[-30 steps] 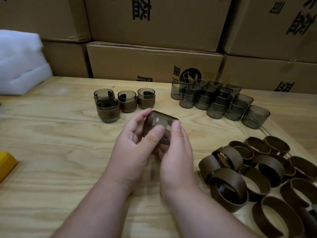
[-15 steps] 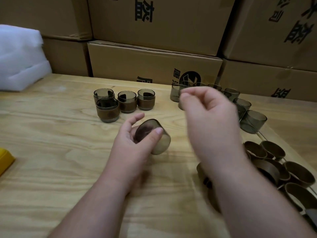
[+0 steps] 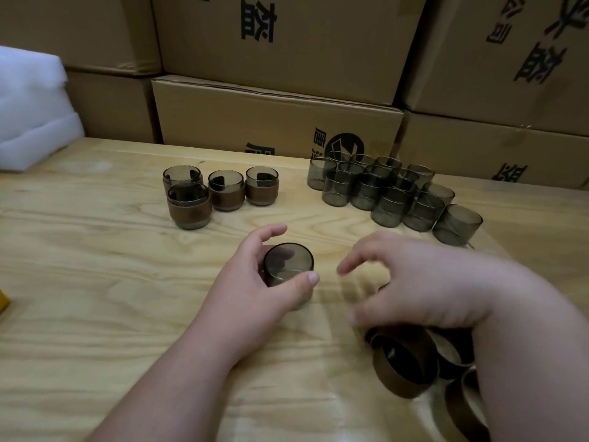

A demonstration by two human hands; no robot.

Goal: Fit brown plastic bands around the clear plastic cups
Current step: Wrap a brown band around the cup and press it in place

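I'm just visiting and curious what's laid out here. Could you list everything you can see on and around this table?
Banded cups: four, smoky clear with brown bands, far left-centre of the table.
Bare cups: a cluster, exact count unclear, smoky clear, far right of the table.
Held cup: one, smoky clear, no band, centre, in the left hand.
Loose bands: several, brown, near right, partly hidden by the right arm.
Table: one, pale wood.
Cardboard boxes: several, brown with black print, stacked behind the table.
Foam: white, far left.
Yellow object: one, at the left edge, mostly cut off.
Left hand: grips the held cup.
Right hand: blurred, fingers loosely curled, holds nothing, above the loose bands.
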